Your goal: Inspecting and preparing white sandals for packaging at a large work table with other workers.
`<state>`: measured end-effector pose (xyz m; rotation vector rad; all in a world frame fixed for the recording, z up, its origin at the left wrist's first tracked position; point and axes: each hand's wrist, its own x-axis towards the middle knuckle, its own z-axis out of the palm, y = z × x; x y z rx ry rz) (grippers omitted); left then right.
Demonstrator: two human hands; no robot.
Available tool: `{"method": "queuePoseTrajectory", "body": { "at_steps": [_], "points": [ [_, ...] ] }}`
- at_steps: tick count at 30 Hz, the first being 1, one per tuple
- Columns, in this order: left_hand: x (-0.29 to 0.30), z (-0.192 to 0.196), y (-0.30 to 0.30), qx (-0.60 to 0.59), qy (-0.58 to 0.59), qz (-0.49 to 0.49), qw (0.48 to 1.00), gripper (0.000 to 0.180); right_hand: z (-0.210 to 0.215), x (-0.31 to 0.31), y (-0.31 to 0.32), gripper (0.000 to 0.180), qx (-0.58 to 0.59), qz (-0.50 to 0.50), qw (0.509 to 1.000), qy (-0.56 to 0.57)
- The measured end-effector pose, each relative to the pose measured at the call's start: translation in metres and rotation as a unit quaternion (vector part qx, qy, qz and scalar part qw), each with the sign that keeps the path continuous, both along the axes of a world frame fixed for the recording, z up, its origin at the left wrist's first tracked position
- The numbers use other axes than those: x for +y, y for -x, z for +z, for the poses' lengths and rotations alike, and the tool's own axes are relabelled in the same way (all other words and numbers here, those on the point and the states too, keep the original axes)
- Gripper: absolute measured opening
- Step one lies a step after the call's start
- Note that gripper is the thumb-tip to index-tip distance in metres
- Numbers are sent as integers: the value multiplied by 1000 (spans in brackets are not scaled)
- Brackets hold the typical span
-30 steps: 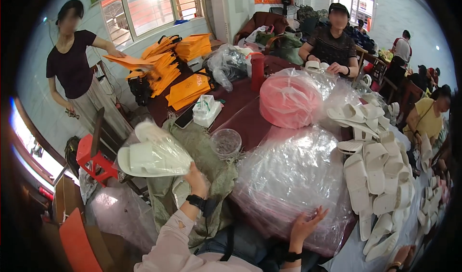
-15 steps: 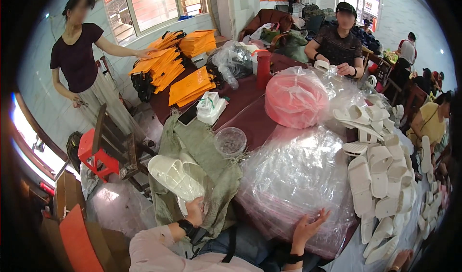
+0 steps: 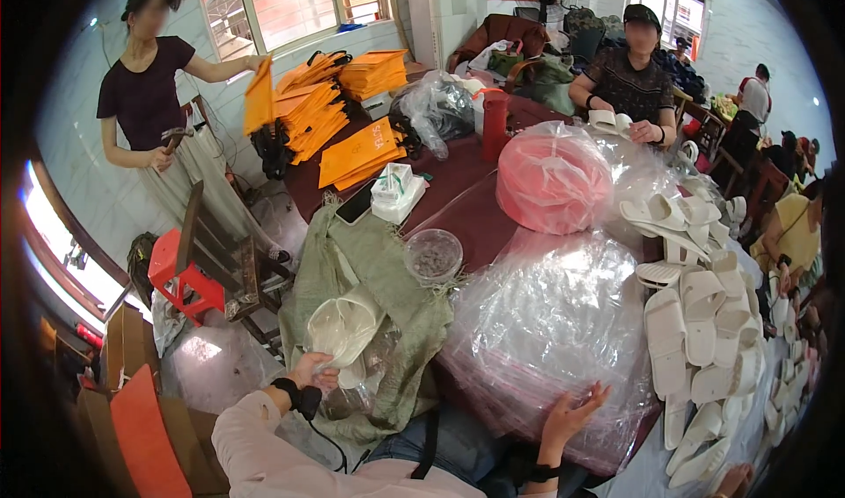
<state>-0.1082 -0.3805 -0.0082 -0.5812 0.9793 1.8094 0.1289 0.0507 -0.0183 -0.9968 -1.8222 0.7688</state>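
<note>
A pair of white slippers in a clear plastic bag lies over the green woven sack in front of me. My left hand is closed on the near end of that bagged pair. To the right, my right hand has its fingers apart and holds nothing. It is at the near edge of a wide stack of clear plastic bags. A clear round tub with small contents stands on the table beyond the sack.
White slippers are piled along the right. Behind the bags sits a pink bundle in plastic, near a red flask. Orange bags cover the far left. One person holds a hammer; another handles slippers.
My left hand has moved left, and the bagged slippers have turned and shifted right. The person at left has lifted an orange bag. My right hand stays beside the plastic stack.
</note>
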Motion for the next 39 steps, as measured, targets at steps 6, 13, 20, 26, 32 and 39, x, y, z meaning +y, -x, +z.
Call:
{"method": "queuePoseTrajectory", "body": {
  "at_steps": [6, 13, 20, 26, 32, 39],
  "points": [
    [-12, -6, -10, -45, -70, -1, 997, 19, 4, -1, 0, 78, -31, -7, 1000, 0],
    [8, -1, -24, -94, -40, 22, 995, 30, 6, -1, 0, 77, -47, -4, 999, -5],
    [9, -44, -4, -20, 9, -36, 999, 41, 6, -3, 1, 75, -14, 7, 1000, 2],
    [6, -35, 6, 275, 330, -162, 888, 53, 9, -2, 0, 76, -55, 5, 998, -4],
    [-61, -129, 40, 143, 106, 186, 966, 50, 4, -2, 1, 73, -56, 12, 998, -12],
    [-43, -113, 45, 300, 317, 18, 900, 46, -4, 4, -4, 70, -91, -2, 995, -41]
  ]
}}
